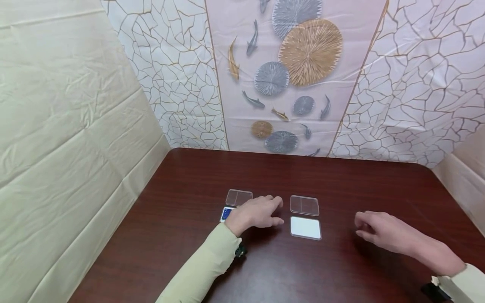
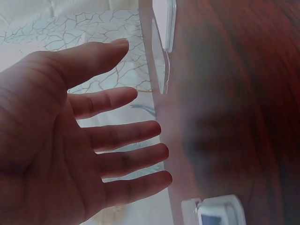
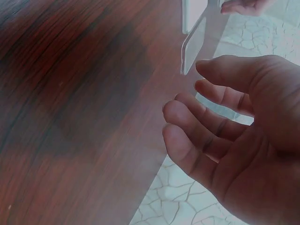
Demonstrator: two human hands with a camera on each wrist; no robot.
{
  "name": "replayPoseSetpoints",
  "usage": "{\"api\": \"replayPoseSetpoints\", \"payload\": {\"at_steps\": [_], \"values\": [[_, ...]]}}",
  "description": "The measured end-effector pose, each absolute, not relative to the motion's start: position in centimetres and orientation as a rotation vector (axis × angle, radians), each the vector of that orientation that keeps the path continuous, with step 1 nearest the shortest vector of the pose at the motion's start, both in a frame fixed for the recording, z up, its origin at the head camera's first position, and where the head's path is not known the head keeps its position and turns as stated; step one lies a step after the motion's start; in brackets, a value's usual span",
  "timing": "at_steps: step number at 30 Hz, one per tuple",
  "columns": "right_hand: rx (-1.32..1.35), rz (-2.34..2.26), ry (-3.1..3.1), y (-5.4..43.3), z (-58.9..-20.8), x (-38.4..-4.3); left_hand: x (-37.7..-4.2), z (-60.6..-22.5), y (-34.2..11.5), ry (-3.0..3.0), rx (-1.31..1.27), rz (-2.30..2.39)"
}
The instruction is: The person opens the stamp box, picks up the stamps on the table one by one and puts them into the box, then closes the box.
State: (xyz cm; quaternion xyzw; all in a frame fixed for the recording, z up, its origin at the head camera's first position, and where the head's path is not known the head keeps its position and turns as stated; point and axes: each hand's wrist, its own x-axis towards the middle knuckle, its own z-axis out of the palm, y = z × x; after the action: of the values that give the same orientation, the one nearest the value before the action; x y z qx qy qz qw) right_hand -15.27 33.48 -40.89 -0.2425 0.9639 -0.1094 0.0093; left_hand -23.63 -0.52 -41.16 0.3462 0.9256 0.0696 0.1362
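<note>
going left to right?

a clear rectangular plastic case, far; a blue-and-white rectangular card, near, partly behind the left hand, fingers spread, holding nothing.

then?

a second clear plastic case, far; a clear-rimmed white rectangular card, near; the right hand, loosely curled, empty.

the step?

probably between grasps; lifting one would call for pinching its thin rim.

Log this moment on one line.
left hand: empty; right hand: empty; white rectangle: on table between hands; clear case: just beyond it; blue-and-white piece: partly hidden
</note>
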Motion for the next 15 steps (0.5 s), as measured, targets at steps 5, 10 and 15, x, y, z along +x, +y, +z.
{"api": "replayPoseSetpoints", "payload": {"at_steps": [5, 10, 15], "values": [[-0.776, -0.352, 2.943, 35.1, -41.2, -14.8, -23.6, -41.7, 0.2, 2.664, 0.997, 0.227], [-0.732, -0.373, 2.845, 37.3, -41.0, -14.1, -23.4, -42.2, 1.2, 2.659, 0.995, 0.256], [-0.633, -0.368, 2.757, 39.6, -40.7, -13.3, -23.2, -42.5, 2.0, 2.669, 1.034, 0.224]]}}
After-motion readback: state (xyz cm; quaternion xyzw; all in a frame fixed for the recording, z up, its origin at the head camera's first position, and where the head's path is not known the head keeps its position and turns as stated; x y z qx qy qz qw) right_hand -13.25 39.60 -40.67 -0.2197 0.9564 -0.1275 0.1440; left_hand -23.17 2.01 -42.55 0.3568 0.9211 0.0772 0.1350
